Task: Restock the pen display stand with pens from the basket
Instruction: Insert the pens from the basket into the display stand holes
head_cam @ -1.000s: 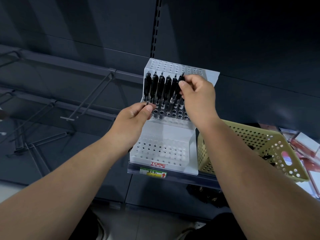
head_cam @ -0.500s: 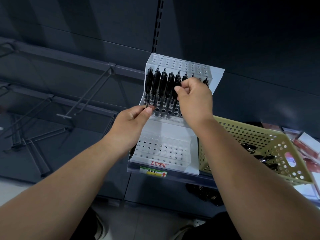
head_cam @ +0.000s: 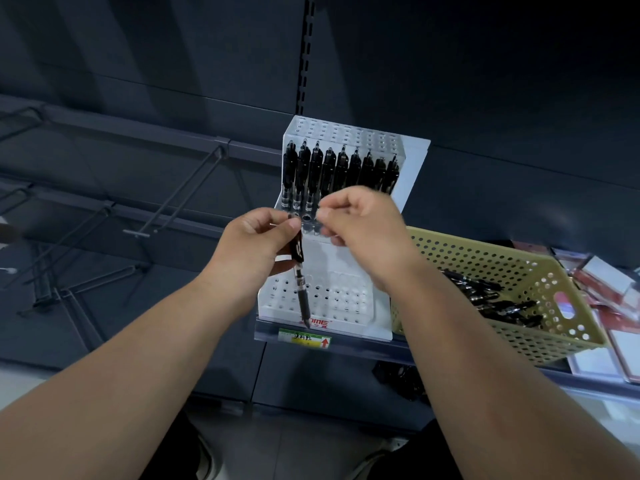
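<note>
I see my left hand [head_cam: 256, 244] gripping 1 black pen [head_cam: 300, 284] tip-down before the white display stand [head_cam: 346, 303]. My right hand [head_cam: 363, 230] curls beside it; I cannot tell whether it pinches anything. The stand's lower tier shows open holes, and the basket [head_cam: 519, 341] sits just beside its right edge.

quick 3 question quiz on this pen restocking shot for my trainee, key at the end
1. Multiple choice: what does the left hand grip? A. a black pen B. a red marker C. nothing
2. True or false: the yellow basket stands to the left of the display stand.
3. Short answer: which way does the gripped pen's tip point?

Key: 1 A. 2 false, the basket stands on the stand's right. 3 down.
</note>
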`<state>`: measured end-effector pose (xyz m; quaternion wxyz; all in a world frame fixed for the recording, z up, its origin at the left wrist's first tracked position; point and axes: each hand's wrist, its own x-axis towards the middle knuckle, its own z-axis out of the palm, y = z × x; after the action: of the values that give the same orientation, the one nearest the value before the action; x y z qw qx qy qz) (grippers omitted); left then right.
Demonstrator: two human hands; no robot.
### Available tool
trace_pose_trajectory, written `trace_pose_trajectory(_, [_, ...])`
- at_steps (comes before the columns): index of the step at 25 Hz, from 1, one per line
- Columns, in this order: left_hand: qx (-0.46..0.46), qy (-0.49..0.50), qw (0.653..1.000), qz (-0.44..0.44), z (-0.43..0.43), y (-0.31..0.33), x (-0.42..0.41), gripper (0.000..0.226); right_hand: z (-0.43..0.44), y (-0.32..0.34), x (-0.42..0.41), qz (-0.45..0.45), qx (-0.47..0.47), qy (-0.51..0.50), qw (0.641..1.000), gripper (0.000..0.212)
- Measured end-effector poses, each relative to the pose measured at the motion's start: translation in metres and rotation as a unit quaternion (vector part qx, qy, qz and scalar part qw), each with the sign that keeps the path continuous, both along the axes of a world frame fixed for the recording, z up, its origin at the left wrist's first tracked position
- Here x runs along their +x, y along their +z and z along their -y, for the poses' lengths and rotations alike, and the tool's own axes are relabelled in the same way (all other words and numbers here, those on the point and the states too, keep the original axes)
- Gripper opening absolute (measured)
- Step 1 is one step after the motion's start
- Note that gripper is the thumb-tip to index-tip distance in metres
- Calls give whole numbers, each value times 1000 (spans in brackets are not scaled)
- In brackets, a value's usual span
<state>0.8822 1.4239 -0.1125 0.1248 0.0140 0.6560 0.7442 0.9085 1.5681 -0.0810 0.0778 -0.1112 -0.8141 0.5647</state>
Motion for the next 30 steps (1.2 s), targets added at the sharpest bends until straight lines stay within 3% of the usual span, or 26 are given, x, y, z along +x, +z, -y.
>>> trace_pose_trajectory(8, [8, 2, 1000, -11, -13, 13, 15, 11, 3, -14, 24, 41, -3, 70, 997, 6])
trace_pose_trajectory(12, [-26, 1, 999, -43, -17, 11, 16, 5, -2, -17, 24, 35, 19, 67, 997, 8])
trace_pose_trajectory(15, [-113, -11, 987, -115, -17, 11, 8, 17, -13, -6, 20, 9, 24, 20, 999, 4])
trace_pose_trajectory(17, [-246, -31, 952, -178, -14, 10, -2, 32, -22, 6, 12, -37, 21, -33, 999, 5])
trace_pose_trajectory(20, [-440, -60, 845, -299, -13, 5, -16, 47, -33, 21, -4, -121, 22, -95, 988, 5])
trace_pose_trajectory(23, [-524, -87, 764, -366, -15, -3, -29, 56, -39, 24, -22, -153, 55, -114, 980, 6])
trace_pose_trajectory(26, [-552, -115, 731, -385, -17, -11, -38, 59, -42, 15, -36, -160, 67, -119, 978, 5])
trace_pose_trajectory(30, [-564, -128, 721, -382, -19, -23, -42, 60, -44, -5, -47, -134, 90, -117, 980, 5])
